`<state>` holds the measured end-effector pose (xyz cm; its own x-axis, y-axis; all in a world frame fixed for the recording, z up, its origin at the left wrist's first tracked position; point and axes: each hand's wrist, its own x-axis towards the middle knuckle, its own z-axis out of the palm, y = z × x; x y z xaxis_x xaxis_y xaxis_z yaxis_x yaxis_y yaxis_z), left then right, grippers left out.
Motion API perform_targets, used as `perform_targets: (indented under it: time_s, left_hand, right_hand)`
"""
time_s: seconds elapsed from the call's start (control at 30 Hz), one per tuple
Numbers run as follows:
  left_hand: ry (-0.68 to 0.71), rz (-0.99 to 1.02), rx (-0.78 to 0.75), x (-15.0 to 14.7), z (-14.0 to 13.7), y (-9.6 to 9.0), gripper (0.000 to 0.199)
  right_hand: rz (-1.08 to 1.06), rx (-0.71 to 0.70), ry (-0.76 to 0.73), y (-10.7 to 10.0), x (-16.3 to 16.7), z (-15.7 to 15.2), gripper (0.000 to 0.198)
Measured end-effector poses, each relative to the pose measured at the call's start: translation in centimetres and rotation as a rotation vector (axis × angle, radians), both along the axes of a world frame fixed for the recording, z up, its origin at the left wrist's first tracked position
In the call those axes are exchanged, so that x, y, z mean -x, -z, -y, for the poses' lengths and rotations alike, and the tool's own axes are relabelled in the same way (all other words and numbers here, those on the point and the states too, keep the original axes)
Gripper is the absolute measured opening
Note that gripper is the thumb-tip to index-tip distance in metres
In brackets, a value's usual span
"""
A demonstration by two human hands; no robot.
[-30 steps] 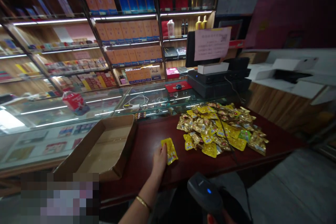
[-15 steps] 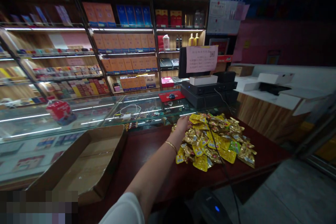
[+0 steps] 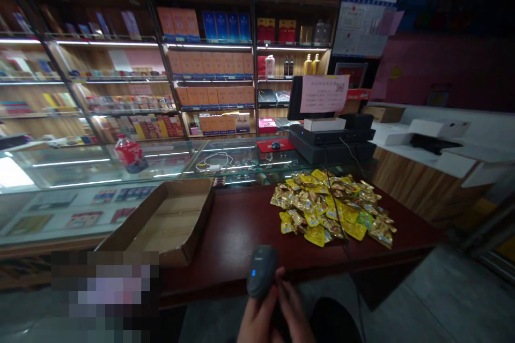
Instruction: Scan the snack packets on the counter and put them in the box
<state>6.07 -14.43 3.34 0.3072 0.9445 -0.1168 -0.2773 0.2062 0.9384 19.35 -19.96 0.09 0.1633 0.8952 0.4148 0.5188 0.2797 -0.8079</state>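
A dark handheld barcode scanner (image 3: 262,269) with a small blue light is held low at the front edge of the table. My left hand (image 3: 256,319) is closed around its grip from the left. My right hand (image 3: 293,308) presses in from the right, with its fingers bent against the scanner's handle; part of the grip is hidden between the hands. Beyond them, on the dark red table, lies a heap of small gold and yellow snack packets (image 3: 322,209), with one green packet (image 3: 364,219) among them. Neither hand touches the heap.
An open, shallow cardboard box (image 3: 185,257) stands at the left of the table. A black cable (image 3: 335,198) runs over the packets. Behind are a glass counter (image 3: 173,156), a red bagged item (image 3: 131,154), a monitor (image 3: 295,97) and stocked shelves.
My left hand has left the packet heap and come back to the scanner. The scanner has moved left and up into fuller view. The camera view has turned slightly left.
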Motion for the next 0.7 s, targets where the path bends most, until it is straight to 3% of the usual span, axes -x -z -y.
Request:
perform_targets:
  time_s: [0.07,0.13,0.23,0.33,0.4,0.5,0.6,0.7]
  left_hand:
    - [-0.087,-0.055,-0.002,1.8,0.3,-1.4,0.057]
    - [-0.144,-0.063,0.027,3.6,0.1,-2.2,0.059]
    - [-0.227,-0.038,0.079,6.6,0.0,-2.4,0.06]
    - [-0.244,-0.083,0.045,9.3,0.1,-2.6,0.059]
    - [-0.21,-0.137,0.024,10.7,0.3,-3.0,0.061]
    - [-0.167,-0.21,-0.004,11.9,0.9,-3.5,0.063]
    - [-0.18,-0.231,-0.028,12.2,2.1,-3.3,0.062]
    - [-0.157,-0.243,-0.006,11.9,3.4,-2.9,0.062]
  right_hand:
    - [0.031,-0.051,-0.112,-0.7,1.1,0.0,0.048]
    - [0.011,-0.044,-0.123,-2.0,0.5,-0.4,0.033]
    - [-0.054,0.064,0.083,-3.9,-2.7,-3.0,0.061]
    - [0.042,0.115,0.211,-4.5,-5.6,-7.7,0.051]
    - [0.292,0.057,0.289,-3.9,-6.5,-10.8,0.046]
    - [0.659,0.004,0.41,-2.2,-6.2,-13.9,0.063]
    - [0.806,0.001,0.505,-0.2,-5.7,-14.9,0.045]
    - [0.866,-0.074,0.479,1.2,-5.9,-15.1,0.03]
